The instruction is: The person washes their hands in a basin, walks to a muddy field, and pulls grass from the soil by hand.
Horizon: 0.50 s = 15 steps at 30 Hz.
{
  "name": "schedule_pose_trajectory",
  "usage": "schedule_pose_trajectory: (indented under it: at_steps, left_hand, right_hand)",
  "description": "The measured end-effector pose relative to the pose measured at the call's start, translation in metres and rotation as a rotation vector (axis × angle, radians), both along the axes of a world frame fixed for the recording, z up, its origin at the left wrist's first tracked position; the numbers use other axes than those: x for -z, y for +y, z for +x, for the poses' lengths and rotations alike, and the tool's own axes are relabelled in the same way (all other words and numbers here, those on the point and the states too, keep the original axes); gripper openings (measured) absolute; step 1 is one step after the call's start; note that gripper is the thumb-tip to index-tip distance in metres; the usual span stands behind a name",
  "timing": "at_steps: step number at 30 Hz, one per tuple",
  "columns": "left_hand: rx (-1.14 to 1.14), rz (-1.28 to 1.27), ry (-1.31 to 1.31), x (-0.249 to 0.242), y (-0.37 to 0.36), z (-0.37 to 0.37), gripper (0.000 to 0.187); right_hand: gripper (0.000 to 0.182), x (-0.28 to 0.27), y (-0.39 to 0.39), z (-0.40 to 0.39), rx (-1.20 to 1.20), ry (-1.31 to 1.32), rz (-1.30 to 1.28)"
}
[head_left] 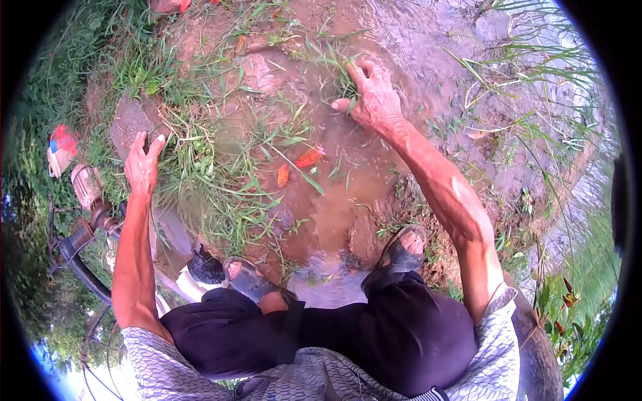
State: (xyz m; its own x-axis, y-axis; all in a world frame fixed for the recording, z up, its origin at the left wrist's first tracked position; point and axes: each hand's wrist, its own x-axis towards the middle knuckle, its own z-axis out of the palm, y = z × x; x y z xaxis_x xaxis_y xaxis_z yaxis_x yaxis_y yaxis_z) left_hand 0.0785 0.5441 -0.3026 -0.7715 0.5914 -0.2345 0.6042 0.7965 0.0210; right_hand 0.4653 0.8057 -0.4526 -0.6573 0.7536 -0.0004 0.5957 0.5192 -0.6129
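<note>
I squat over a shallow muddy puddle (334, 200) with grass growing in it. My right hand (371, 100) reaches forward to a clump of grass (344, 80) at the far edge of the water, fingers curled into the blades. My left hand (142, 164) is stretched out to the left with fingers spread, holding nothing, over the edge of a grass tuft (200, 174) beside a grey stone (130, 123). My feet in dark sandals (401, 250) stand at the near rim of the puddle.
Orange-red leaves (309, 157) float in the water. A small pump with a dark hose (87, 194) sits at the left, with a red-and-white object (61, 148) beyond it. Flowing water and mud lie at the upper right, reeds (535, 100) along the right.
</note>
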Motion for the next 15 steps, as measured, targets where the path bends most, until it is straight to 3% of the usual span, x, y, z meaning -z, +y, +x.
schedule_pose_trajectory:
  at_steps: [1, 4, 10, 14, 15]
  left_hand:
    - [0.005, -0.008, 0.004, 0.000, 0.001, 0.000, 0.083]
    - [0.010, -0.026, 0.017, -0.001, 0.001, 0.001, 0.084]
    - [0.006, -0.017, 0.021, -0.003, 0.004, 0.005, 0.086]
    - [0.016, -0.016, 0.029, -0.002, 0.004, 0.006, 0.086]
    - [0.027, -0.019, 0.041, -0.001, 0.003, 0.004, 0.086]
  right_hand:
    - [0.083, -0.019, -0.007, -0.007, -0.075, -0.133, -0.064]
    - [0.063, 0.011, -0.029, -0.014, -0.229, -0.198, 0.170]
    - [0.034, 0.030, -0.018, -0.008, -0.369, -0.084, 0.062]
    - [0.019, 0.052, -0.008, -0.016, -0.102, -0.081, -0.312]
    - [0.022, 0.012, -0.012, -0.014, 0.034, 0.140, -0.668]
